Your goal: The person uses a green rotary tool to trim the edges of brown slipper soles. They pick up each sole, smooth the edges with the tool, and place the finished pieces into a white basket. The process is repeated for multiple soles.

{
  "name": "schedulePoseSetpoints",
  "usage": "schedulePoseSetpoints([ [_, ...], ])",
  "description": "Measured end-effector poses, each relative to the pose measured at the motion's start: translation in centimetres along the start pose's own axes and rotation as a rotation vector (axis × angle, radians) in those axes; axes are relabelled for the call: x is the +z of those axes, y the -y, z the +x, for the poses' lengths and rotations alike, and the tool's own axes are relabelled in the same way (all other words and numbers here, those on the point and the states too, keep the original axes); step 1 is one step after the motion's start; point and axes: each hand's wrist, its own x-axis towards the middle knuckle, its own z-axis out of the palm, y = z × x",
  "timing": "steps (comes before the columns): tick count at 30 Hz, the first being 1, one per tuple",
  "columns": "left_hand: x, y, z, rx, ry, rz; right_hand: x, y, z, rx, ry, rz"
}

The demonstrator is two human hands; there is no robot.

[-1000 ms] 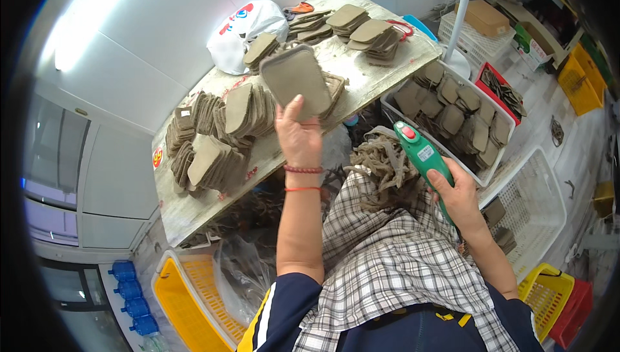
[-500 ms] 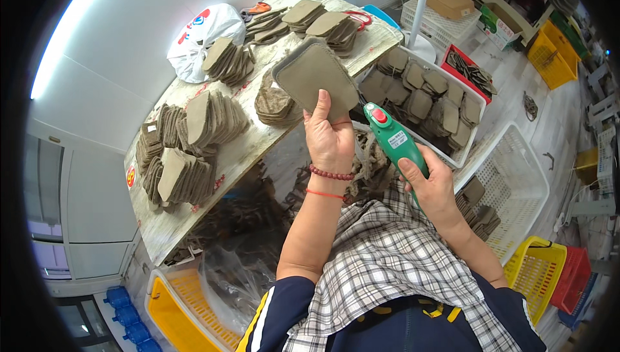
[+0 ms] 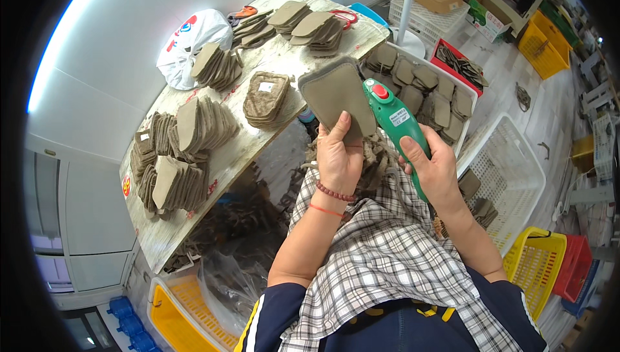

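1. Two hands are busy: the left hand (image 3: 340, 158) pinches a flat pad (image 3: 337, 97), thumb on its face; the right hand (image 3: 429, 163) is wrapped around a green power tool (image 3: 392, 116).
2. The pad is a rounded rectangle, smooth and grey-brown, with a darker rim. It is held in the air by the table's long near edge, toward the right end.
3. The tool has a slim, glossy casing, a red button and a white label.
4. On the pale, worn table (image 3: 363, 41), similar pads lean in fanned stacks (image 3: 187, 158) near the left end; a fuzzy brown stack (image 3: 265, 101) sits close to the near edge.
5. One second ago the pad was over the table, well apart from the tool; now it is just beside the tool's head, and the fuzzy stack, then mostly covered, shows plainly.
6. The tool's tip is hard to make out, so I cannot tell whether it touches the pad. Grey scraps (image 3: 378, 165) on the checked cloth (image 3: 381, 261) are partly hidden behind the left hand.
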Motion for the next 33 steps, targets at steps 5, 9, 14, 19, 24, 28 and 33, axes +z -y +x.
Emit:
schedulePoseSetpoints([
  [5, -1.1, -0.9, -0.7, -0.072, 0.063, 0.099, -1.4, 0.9, 0.3, 0.065, 0.061, -0.006],
  [9, -1.6, -2.8, -0.7, -0.085, 0.12, 0.238, -3.4, 0.8, 0.2, 0.093, 0.151, -0.032],
  [14, -2.0, -6.0, 0.0, -0.165, 0.193, 0.453, -5.4, 0.3, -0.2, 0.117, 0.214, -0.111],
  [19, -1.6, -7.9, 0.5, -0.193, 0.2, 0.661, -6.4, -0.4, -0.6, 0.046, 0.252, -0.261],
  [24, -2.1, -8.0, 0.4, -0.28, 0.196, 0.767, -5.9, -1.6, -0.8, -0.19, 0.205, -0.439],
  [28, -2.5, -7.5, -0.2, -0.306, 0.209, 0.806, -5.1, -1.6, -1.0, -0.108, 0.191, -0.399],
  [33, -2.6, -7.3, -0.6, -0.316, 0.241, 0.881, -4.6, -2.0, -0.6, 0.059, 0.237, -0.205],
])
